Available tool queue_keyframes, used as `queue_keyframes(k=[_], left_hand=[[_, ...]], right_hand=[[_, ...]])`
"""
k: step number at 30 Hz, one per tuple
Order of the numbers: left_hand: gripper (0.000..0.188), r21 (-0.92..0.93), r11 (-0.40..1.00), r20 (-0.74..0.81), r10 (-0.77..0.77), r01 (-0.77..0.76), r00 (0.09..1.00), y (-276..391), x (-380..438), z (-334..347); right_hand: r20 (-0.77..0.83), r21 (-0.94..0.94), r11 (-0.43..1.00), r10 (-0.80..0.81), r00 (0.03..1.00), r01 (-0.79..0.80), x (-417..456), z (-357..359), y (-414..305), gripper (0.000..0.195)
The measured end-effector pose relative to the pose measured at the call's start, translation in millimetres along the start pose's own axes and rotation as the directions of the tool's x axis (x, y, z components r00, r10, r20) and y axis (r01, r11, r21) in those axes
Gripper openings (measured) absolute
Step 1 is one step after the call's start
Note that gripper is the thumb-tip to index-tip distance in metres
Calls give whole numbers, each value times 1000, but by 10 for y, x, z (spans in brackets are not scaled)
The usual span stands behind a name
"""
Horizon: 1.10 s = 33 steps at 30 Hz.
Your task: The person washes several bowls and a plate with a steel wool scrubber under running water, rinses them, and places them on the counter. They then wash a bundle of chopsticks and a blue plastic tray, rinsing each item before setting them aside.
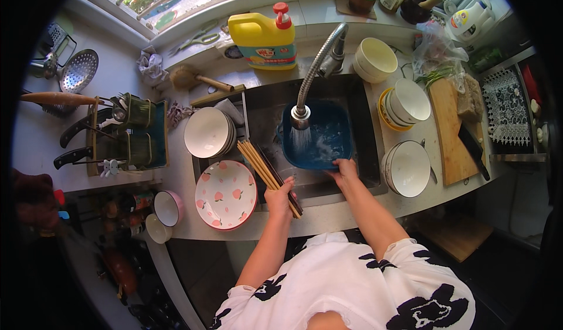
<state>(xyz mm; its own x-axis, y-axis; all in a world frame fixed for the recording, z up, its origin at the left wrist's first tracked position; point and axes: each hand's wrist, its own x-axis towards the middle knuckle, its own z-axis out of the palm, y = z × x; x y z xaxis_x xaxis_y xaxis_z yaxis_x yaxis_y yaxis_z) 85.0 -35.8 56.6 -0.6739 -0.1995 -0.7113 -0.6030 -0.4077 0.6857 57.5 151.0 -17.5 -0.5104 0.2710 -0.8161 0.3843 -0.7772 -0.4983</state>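
Note:
My left hand (279,197) is closed around a bundle of chopsticks (259,162), some light wood and some dark, over the sink's front left edge. My right hand (345,171) grips the front right rim of a blue plastic basin (316,165) in the dark sink (367,154). Water runs from the flexible metal faucet (301,118) into the basin. Left of the chopsticks, stacked white bowls (207,132) sit by the sink, with a plate with a peach pattern (226,195) in front of them.
Right of the sink stand stacked bowls (410,168), a wooden cutting board (453,136) and a black-bladed cleaver (473,147). A yellow detergent jug (264,40) and a brush (211,81) lie behind the sink. A rack with knives and utensils (92,138) is at left.

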Motion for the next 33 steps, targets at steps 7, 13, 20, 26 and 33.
queue_keyframes(k=[7,13,20,26,33], left_hand=[[24,17,999,-17,-51,51,999,15,-27,-33],[28,43,999,-98,-23,28,995,55,33,115],[26,1,990,-44,142,-142,989,179,-198,140],[26,-39,986,-26,163,-164,986,281,-397,40],[18,-105,973,-94,195,-204,976,291,-447,-8]], right_hand=[[-44,-129,985,-125,991,118,-46,-38,-222,60],[44,-45,986,165,985,-163,-201,-72,-160,54],[326,-27,677,702,633,-736,-135,-222,-76,46],[409,-323,635,763,501,-702,-311,46,-166,32],[464,-389,627,767,444,-675,-191,27,-73,36]])
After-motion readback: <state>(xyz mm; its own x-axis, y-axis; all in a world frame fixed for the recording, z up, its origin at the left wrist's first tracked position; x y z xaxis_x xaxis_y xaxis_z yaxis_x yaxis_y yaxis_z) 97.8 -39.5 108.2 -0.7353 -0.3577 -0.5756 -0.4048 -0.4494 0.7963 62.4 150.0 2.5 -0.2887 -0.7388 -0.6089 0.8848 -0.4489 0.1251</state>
